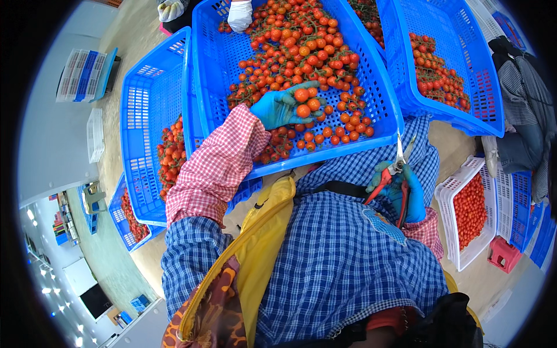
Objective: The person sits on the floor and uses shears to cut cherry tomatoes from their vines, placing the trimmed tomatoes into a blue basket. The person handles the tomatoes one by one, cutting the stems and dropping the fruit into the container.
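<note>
The right hand (411, 196) is curled around red-handled snips (397, 167), parted blades aimed away from the body, seemingly for safety. Beyond, the half-closed left hand (281, 108) cups tomatoes (303, 111) above a blue crate (380, 110), probably to catch drops.

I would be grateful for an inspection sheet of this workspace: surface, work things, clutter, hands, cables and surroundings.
Surface: blue perforated plastic crate, partly covered by small round red tomatoes.
Work things: the tomatoes; metal snips with red handles.
Clutter: red plastic stool beside a white plastic crate of tomatoes.
Hands: blue-gloved left hand holds several tomatoes; blue-gloved right hand holds the snips, blades apart.
Cables: nothing seen.
Surroundings: another person's white-gloved hand at the first crate's far end.
</note>
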{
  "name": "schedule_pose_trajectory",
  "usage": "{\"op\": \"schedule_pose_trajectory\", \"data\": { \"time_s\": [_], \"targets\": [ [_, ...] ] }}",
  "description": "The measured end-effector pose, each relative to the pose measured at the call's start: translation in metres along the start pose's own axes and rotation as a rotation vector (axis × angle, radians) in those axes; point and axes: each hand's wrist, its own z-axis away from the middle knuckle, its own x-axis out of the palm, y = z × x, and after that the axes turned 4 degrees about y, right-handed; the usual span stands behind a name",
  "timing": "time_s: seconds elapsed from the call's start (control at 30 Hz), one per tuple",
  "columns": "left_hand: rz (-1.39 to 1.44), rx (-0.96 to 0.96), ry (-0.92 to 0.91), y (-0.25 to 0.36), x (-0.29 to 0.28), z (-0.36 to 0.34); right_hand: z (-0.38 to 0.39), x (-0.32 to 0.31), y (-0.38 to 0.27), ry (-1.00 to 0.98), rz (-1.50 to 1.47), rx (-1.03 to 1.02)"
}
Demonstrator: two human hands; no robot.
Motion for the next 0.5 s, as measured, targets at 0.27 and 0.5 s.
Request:
{"op": "schedule_pose_trajectory", "data": {
  "time_s": [0.27,0.5],
  "targets": [
    [-0.395,-0.016,0.207,0.012,0.010,0.021,0.001,-0.001,0.000,0.032,0.014,0.005],
    [-2.078,0.121,0.826,0.016,-0.004,0.010,0.002,-0.001,0.000,0.022,0.016,-0.019]
  ]
}}
